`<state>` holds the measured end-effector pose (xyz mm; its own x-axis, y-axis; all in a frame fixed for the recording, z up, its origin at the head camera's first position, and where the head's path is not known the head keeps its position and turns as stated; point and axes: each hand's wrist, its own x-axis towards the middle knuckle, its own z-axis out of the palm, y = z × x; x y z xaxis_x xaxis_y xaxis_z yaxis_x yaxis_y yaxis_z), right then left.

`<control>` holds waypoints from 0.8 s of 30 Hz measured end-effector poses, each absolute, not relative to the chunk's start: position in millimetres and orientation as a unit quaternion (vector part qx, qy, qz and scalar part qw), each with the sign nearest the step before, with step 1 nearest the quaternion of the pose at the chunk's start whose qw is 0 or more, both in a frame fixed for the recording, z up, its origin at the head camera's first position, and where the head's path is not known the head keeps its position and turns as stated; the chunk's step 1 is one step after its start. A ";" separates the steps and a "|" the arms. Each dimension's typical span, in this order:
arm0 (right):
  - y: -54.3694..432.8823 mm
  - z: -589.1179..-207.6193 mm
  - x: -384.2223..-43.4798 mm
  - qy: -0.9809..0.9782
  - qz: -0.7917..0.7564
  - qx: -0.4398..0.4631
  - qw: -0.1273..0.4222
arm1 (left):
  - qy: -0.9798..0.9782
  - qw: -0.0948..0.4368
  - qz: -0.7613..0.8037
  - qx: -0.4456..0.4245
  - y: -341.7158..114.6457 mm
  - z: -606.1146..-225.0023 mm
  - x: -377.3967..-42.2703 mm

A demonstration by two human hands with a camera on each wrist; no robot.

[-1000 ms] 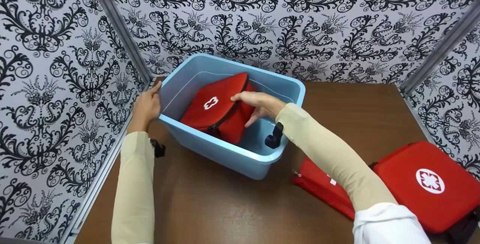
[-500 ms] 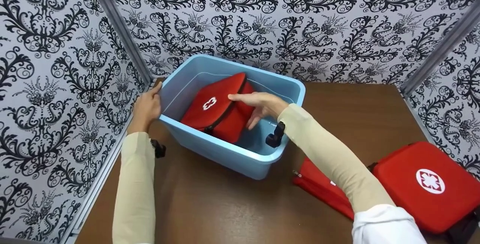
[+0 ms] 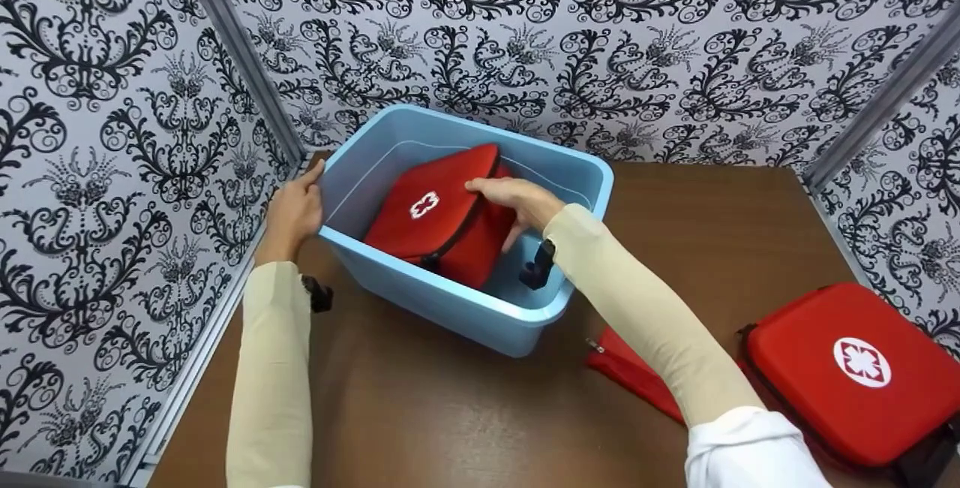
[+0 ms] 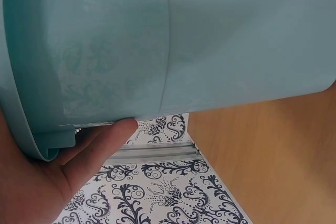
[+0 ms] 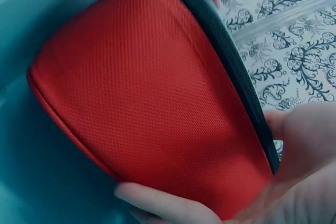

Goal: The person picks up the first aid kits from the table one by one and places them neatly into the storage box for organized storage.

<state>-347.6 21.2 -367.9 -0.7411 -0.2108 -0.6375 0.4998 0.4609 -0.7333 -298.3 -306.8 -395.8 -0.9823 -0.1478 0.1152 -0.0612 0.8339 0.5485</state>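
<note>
Inside the light blue plastic bin [image 3: 450, 326] lies a red first-aid bag [image 3: 442, 180], tilted, with a white emblem on its lid and a dark zipper along its edge. My right hand [image 3: 517, 199] grips the bag's right side: the thumb is over the lid's edge, the fingers lower down. In the right wrist view, fingers [image 5: 163, 203] reach along the bag's lower edge. My left hand [image 3: 294, 210] holds the bin's left end at the rim, its fingers [image 4: 100, 145] against the outside under the lip in the left wrist view.
A second red first-aid bag [image 3: 810, 353] with a round white emblem lies at the right of the brown table [image 3: 465, 420]. A flatter red pouch [image 3: 637, 368] with a zipper lies partly under my right forearm. Patterned wall panels [image 3: 637, 60] stand close behind the bin and left of it.
The gripped bag has shifted slightly right with my right hand. My right forearm has swung a little left, covering more of the flat pouch. The left hand stays at the bin.
</note>
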 end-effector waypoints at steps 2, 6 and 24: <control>21.4 -365.4 -348.8 0.795 -0.490 0.082 0.349 | -0.955 0.078 -0.281 0.055 -307.2 -395.5 -298.2; 22.4 -363.5 -351.5 0.814 -0.460 0.073 0.348 | -0.956 0.078 -0.278 0.057 -307.3 -395.3 -298.2; 20.6 -376.6 -354.8 0.813 -0.439 0.050 0.379 | -0.954 0.080 -0.283 0.056 -306.3 -395.7 -299.3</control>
